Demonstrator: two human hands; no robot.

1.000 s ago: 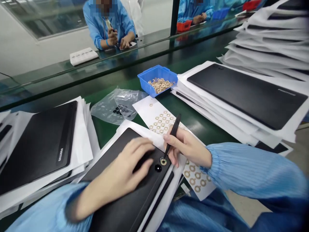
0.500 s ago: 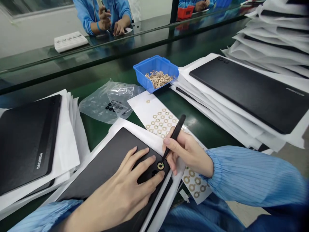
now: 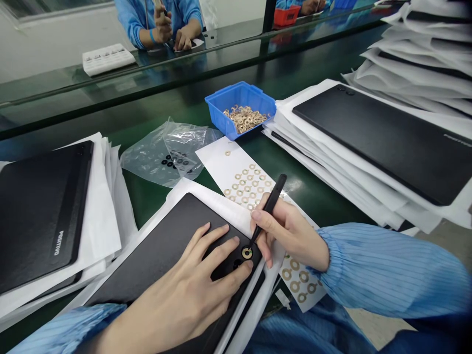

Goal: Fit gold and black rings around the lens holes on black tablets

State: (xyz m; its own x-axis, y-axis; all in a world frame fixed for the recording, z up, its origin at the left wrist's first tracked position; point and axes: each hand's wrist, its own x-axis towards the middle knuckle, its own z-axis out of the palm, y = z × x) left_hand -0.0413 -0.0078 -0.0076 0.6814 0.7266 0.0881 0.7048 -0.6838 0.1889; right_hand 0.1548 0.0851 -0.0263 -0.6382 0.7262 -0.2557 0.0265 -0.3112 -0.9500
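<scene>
My left hand (image 3: 191, 282) lies with fingers spread over a black tablet back cover (image 3: 155, 255), which rests on white sheets in front of me. Black tweezers (image 3: 275, 194) are gripped in my right hand (image 3: 289, 233), their tip down at a gold adhesive ring (image 3: 247, 252) in a round camera hole near the cover's corner. A second hole beside it is partly hidden by my left fingers. Under my right wrist runs a white sheet (image 3: 214, 155) with rows of gold rings stuck on it.
A blue bin (image 3: 217, 108) of loose gold rings stands behind the sheet, beside a clear plastic bag (image 3: 147, 152) with black rings. Cover stacks with white paper flank me at left (image 3: 40, 211) and right (image 3: 383, 142). Across the bench, a co-worker's hands (image 3: 162, 27) work near a white tray (image 3: 106, 60).
The view has shifted slightly. My hands, the tweezers and the ring keep nearly the same positions on the cover.
</scene>
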